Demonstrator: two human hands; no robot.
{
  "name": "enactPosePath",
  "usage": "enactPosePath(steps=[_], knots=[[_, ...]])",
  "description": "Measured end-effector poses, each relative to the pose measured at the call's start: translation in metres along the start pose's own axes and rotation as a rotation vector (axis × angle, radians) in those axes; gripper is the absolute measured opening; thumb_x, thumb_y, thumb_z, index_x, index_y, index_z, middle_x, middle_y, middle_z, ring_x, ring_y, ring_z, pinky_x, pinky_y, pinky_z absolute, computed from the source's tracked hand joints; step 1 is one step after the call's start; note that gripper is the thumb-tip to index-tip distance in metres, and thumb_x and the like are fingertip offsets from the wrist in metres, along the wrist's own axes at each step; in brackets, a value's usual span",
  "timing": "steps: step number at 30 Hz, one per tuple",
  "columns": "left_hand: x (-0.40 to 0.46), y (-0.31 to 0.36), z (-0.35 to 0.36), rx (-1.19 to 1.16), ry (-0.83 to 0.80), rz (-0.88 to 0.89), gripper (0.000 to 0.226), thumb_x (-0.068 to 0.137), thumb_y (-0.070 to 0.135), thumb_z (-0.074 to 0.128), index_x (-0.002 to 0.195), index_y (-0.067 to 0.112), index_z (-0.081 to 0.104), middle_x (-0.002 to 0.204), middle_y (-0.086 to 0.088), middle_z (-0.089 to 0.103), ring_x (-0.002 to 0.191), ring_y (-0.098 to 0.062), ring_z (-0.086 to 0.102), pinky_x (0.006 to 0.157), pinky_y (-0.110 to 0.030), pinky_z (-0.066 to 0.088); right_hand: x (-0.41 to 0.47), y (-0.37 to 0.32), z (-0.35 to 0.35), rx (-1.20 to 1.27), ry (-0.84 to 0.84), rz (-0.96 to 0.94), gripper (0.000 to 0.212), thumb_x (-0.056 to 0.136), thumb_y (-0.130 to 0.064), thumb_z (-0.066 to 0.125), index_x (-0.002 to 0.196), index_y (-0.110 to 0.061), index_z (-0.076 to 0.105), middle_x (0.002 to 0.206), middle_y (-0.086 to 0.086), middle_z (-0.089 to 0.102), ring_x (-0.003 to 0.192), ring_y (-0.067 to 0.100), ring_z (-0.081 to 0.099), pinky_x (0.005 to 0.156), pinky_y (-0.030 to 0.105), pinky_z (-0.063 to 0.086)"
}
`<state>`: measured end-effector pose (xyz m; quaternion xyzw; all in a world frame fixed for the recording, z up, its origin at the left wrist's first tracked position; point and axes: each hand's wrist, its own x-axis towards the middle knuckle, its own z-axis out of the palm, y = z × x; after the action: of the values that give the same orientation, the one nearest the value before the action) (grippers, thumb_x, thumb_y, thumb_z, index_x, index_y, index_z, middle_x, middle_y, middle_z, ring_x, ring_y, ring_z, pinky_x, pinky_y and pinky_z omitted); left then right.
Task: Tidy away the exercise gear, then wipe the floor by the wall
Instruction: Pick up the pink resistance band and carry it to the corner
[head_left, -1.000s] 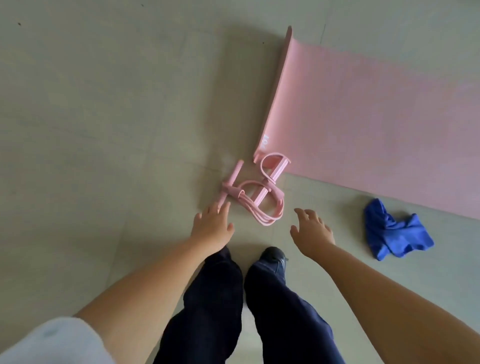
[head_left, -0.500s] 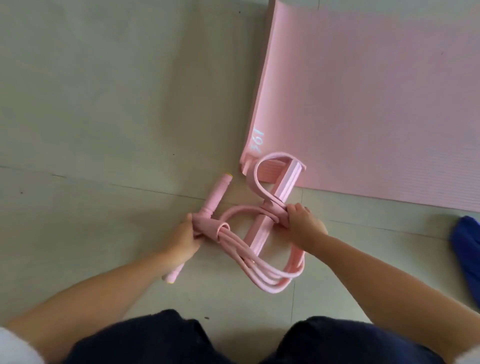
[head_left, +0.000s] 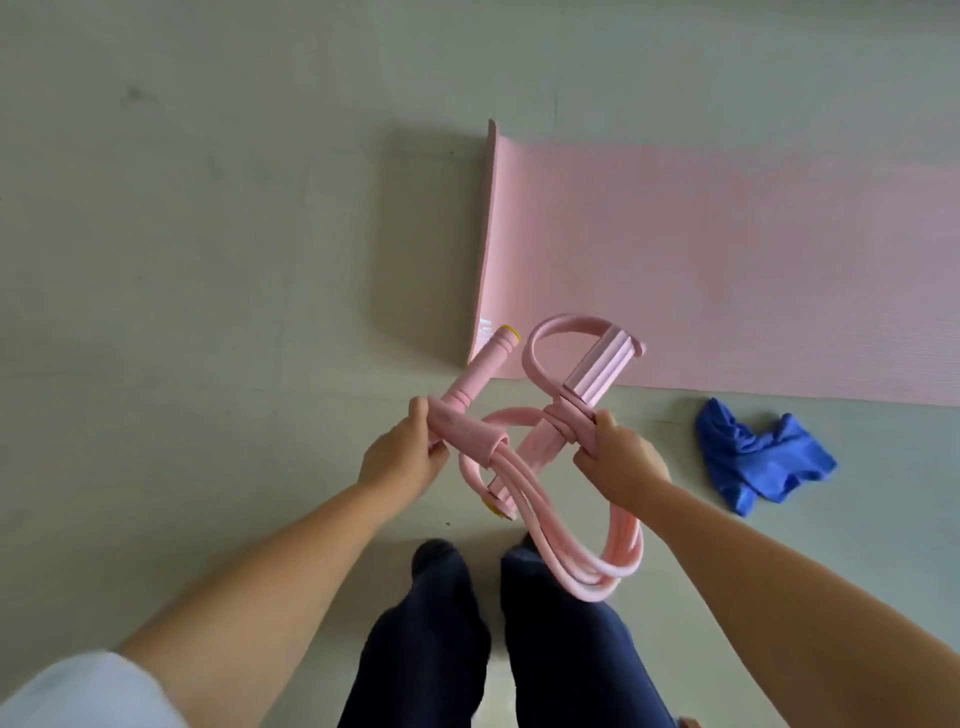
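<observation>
I hold a pink pedal resistance puller (head_left: 540, 467) off the floor in front of me. My left hand (head_left: 402, 454) grips its handle bar near the middle. My right hand (head_left: 621, 462) is closed on the strap by the foot pedal, whose loop rises toward the mat. Several rubber tubes hang in a loop down over my legs. A pink exercise mat (head_left: 727, 270) lies unrolled on the floor beyond, stretching to the right. A crumpled blue cloth (head_left: 758, 457) rests on the floor just right of my right hand.
The floor (head_left: 208, 260) is pale grey-green tile, bare to the left of the mat. My dark trouser legs and shoes (head_left: 436, 561) stand directly below the puller.
I reached down, took hold of the puller with both hands and lifted it off the floor. I have straightened up, so the mat and cloth look farther away.
</observation>
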<state>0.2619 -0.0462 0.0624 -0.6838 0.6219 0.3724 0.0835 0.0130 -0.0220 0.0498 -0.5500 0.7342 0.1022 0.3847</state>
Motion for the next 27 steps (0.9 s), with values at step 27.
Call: enactPosePath(steps=[27], knots=[[-0.272,0.374,-0.098,0.551,-0.223,0.898,0.037,0.086,0.025,0.051,0.117,0.015,0.033,0.102,-0.013,0.065,0.090,-0.034,0.060,0.063,-0.031,0.038,-0.444,0.166,-0.168,0.552,0.653,0.631,0.018,0.087,-0.023,0.051,0.096,-0.012,0.039,0.088,0.009,0.060,0.073,0.031,0.054,0.061,0.035,0.040]])
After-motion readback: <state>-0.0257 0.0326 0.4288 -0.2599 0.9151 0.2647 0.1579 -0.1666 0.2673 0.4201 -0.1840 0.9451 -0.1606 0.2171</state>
